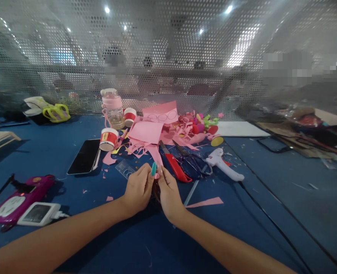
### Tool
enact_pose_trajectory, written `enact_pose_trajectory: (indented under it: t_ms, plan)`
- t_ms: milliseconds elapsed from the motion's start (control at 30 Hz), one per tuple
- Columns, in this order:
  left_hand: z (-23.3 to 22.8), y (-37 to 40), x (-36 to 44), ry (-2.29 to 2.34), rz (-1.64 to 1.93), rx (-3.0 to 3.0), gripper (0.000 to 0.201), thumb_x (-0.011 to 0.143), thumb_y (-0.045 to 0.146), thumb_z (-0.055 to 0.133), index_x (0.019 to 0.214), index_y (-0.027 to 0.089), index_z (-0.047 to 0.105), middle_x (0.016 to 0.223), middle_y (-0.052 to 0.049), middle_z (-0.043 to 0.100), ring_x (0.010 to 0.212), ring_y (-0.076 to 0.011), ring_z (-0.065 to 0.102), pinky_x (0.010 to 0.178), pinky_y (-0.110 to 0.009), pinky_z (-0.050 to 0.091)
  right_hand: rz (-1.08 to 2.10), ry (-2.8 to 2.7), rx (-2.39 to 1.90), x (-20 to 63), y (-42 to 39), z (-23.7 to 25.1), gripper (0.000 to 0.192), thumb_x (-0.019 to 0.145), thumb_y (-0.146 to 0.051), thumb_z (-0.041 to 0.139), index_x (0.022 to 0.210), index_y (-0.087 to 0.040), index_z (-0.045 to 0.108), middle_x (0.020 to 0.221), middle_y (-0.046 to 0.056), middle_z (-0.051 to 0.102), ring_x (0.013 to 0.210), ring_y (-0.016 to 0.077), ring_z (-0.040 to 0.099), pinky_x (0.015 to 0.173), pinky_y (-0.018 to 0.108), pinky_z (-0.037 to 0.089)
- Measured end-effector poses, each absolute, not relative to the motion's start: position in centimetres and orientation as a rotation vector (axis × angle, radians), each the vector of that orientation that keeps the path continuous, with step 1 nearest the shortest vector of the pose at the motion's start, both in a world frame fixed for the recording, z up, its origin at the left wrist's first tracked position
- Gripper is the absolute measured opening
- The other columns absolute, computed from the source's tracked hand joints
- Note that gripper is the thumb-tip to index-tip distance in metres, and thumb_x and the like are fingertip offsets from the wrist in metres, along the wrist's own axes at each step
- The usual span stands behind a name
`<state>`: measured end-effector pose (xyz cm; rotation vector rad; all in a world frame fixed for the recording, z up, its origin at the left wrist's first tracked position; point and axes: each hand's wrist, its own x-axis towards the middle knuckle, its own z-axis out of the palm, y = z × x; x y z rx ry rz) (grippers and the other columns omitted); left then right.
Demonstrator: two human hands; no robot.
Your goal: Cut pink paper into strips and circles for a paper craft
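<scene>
Small pink piece pinched between fingertips of left hand and right hand, over blue tabletop. I judge it light, probably paper, easily creased; grip edges lightly. Beyond: red-bodied utility knife, flat pink paper sheet.

Both hands mostly hide the small pink piece between them.

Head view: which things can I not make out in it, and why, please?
Head view, pink bit: mostly hidden by the left grip and right grip.
Head view, near cup: its lettering is too small.
Head view, pile: blurred, cut off by the right edge.
Head view, behind the mesh: shapes blurred, broken up by its holes.
</scene>
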<state>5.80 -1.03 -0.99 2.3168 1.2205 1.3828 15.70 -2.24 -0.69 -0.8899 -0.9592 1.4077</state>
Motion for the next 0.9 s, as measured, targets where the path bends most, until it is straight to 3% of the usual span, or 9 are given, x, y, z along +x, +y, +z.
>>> enact_pose_trajectory:
  t_ms: [200, 467, 700, 900]
  plan:
    - [-0.98, -1.33, 6.04, 1.305, 1.367, 2.368, 0.023, 0.091, 0.020, 0.026, 0.073, 0.021, 0.039, 0.061, 0.001, 0.047, 0.053, -0.0136, 0.045, 0.050, -0.026, 0.035, 1.312, -0.975, -0.933, 15.42, -2.67, -0.78, 0.029, 0.077, -0.050, 0.053, 0.080, -0.021, 0.058, 0.074, 0.002, 0.056, 0.075, 0.0180, 0.055, 0.065, 0.028, 0.047]
    - [-0.87, -1.31, 6.03, 1.286, 1.364, 2.376, 0.022, 0.091, 0.020, 0.026, 0.073, 0.021, 0.039, 0.061, 0.001, 0.049, 0.052, -0.0138, 0.047, 0.050, -0.026, 0.036, 1.289, -0.966, -0.932, 15.26, -2.81, -1.21, 0.030, 0.079, -0.050, 0.052, 0.084, -0.021, 0.059, 0.079, 0.004, 0.060, 0.079, 0.0193, 0.057, 0.070, 0.031, 0.048]
    - [-0.97, -1.22, 5.93, 1.272, 1.346, 2.305, 0.021, 0.090, 0.021, 0.028, 0.073, 0.020, 0.041, 0.061, -0.001, 0.052, 0.054, -0.0154, 0.048, 0.051, -0.027, 0.037, 1.269, -0.982, -0.909, 15.31, -2.74, -1.32, 0.029, 0.080, -0.050, 0.051, 0.076, -0.022, 0.056, 0.074, 0.002, 0.056, 0.071, 0.0176, 0.054, 0.066, 0.030, 0.047]
    - [-0.83, -1.09, 6.01, 1.185, 1.368, 2.098, 0.028, 0.092, 0.028, 0.027, 0.070, 0.020, 0.041, 0.061, 0.000, 0.049, 0.054, -0.0129, 0.045, 0.053, -0.026, 0.037, 1.282, -1.053, -0.957, 15.76, -2.51, -0.63, 0.031, 0.077, -0.051, 0.054, 0.066, -0.022, 0.048, 0.057, -0.003, 0.042, 0.053, 0.0131, 0.041, 0.049, 0.025, 0.037]
